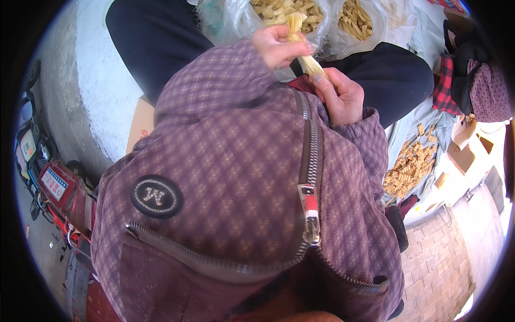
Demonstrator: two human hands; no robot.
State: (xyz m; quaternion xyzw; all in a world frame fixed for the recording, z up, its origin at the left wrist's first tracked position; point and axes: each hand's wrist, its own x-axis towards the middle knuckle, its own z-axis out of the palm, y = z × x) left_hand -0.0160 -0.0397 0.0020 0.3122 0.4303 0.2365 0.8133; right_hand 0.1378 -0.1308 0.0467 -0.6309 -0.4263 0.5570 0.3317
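Observation:
My left hand (276, 45) pinches a pale yellow, flat, folded dried-leaf strip (296, 24) near its upper end, which is bunched into a small knot. My right hand (338, 95) grips the lower end of the same strip with thumb and fingers, below and right of the left. The strip runs at a slant between the two hands, above my lap. Just beyond them, an open plastic sack (258, 8) holds pale pieces like it, and a second sack (354, 19) beside it holds more. Part of my right fingers is hidden behind the strip and thumb.
Golden-brown small pieces (407, 172) lie on plastic sheeting at the right, near cardboard (464, 153) and piled cloth (485, 91). My crossed legs (139, 43) are around the work. A red vehicle (70, 198) stands at the left. Brick paving (434, 263) shows at lower right.

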